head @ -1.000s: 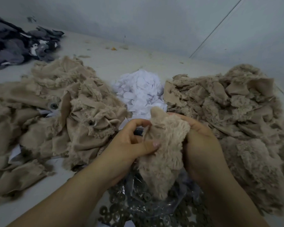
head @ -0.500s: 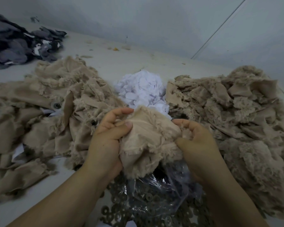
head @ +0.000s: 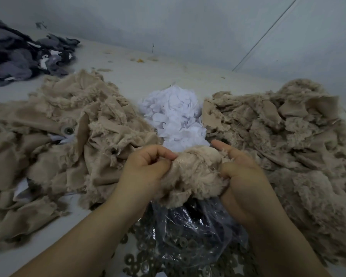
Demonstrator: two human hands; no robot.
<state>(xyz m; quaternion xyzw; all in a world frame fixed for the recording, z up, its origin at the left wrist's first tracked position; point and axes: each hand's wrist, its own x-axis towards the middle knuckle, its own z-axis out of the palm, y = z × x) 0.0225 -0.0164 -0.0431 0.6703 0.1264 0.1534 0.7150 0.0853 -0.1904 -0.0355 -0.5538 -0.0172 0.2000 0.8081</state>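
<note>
A beige furry fabric piece is bunched between both hands above the middle of the table. My left hand pinches its left edge with curled fingers and thumb. My right hand grips its right side, index finger stretched out over the fur. Below the hands lies a clear plastic bag with several dark metal washers in and around it.
A heap of beige fabric pieces fills the left, another heap of beige fur pieces the right. White paper cut-outs are piled between them. Dark grey fabric lies far left. A pale wall closes the back.
The fabric piece has been turned and crumpled: first hanging fur side out, it is now bunched low between the hands. Both hands dropped slightly.
</note>
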